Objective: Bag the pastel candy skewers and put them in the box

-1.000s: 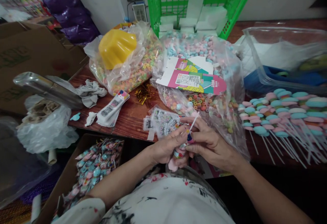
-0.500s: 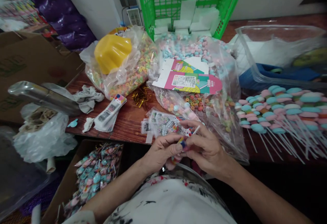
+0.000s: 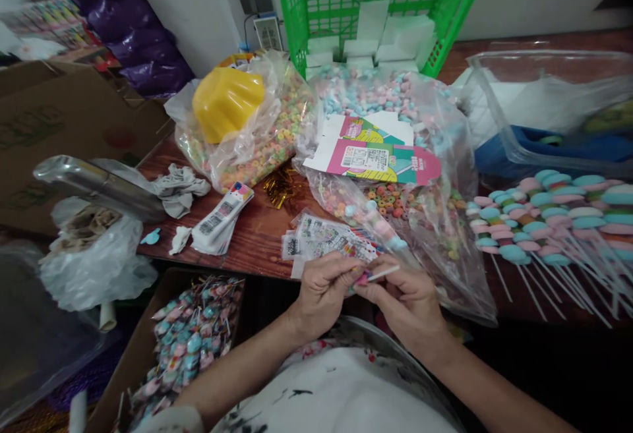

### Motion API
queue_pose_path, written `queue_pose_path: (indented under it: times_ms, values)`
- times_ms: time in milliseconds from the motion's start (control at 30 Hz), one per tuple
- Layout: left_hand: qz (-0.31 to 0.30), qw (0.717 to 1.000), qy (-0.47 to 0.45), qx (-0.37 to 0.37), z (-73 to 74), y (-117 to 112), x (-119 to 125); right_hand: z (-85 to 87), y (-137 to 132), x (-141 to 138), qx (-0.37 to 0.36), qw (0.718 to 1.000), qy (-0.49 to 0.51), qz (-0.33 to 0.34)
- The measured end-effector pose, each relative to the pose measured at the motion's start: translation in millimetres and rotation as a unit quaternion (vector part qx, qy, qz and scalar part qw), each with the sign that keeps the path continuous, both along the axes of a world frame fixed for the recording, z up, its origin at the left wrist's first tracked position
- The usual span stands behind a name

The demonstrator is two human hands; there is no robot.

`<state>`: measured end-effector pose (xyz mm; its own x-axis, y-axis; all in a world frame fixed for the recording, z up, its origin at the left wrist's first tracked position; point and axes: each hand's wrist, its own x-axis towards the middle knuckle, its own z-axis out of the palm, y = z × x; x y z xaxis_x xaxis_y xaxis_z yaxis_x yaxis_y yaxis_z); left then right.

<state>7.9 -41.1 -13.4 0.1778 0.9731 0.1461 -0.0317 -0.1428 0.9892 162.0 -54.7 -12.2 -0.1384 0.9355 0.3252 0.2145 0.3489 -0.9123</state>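
Between my closed hands is a wrapped candy skewer; its white stick points up to the right, and a pink bit shows at my fingertips. My left hand pinches it from the left, hiding most of the candy. My right hand grips it near the base of the stick. Just beyond my fingers lie printed clear wrappers on the wooden table. To the right is a pile of pink and blue candy skewers.
A stack of printed labels lies left of the wrappers. Behind are a bag of candy rings, a flattened carton and a green crate. A metal bottle lies left. Below, a box holds wrapped candy skewers.
My fingers have shifted on the candy skewer, and its stick has tipped to lie flatter. The blue part of the wrapper is now covered. The whole view has slid slightly right.
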Motion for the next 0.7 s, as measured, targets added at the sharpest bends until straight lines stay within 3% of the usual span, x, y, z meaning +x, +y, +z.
queue_pose_path:
  times_ms: [200,400,567,633,700]
  values:
    - [-0.037,0.97,-0.084,-0.225,-7.2,-2,-9,0.9,11,-11,0.087,0.994,-0.029,-0.066]
    - [-0.076,0.969,-0.055,-0.228,-7.2,-7,-17,-5.8,6,-26,0.105,0.991,-0.04,-0.075]
    - [-0.094,0.96,-0.047,-0.258,-0.8,-13,-20,-10.8,2,-29,0.251,0.957,-0.113,-0.087]
    - [-0.116,0.959,-0.026,-0.258,3.2,-11,-24,-10.7,1,-28,0.24,0.962,-0.099,-0.086]
    - [-0.154,0.956,0.007,-0.25,8.7,-7,-29,-9.1,0,-29,0.178,0.979,-0.047,-0.087]
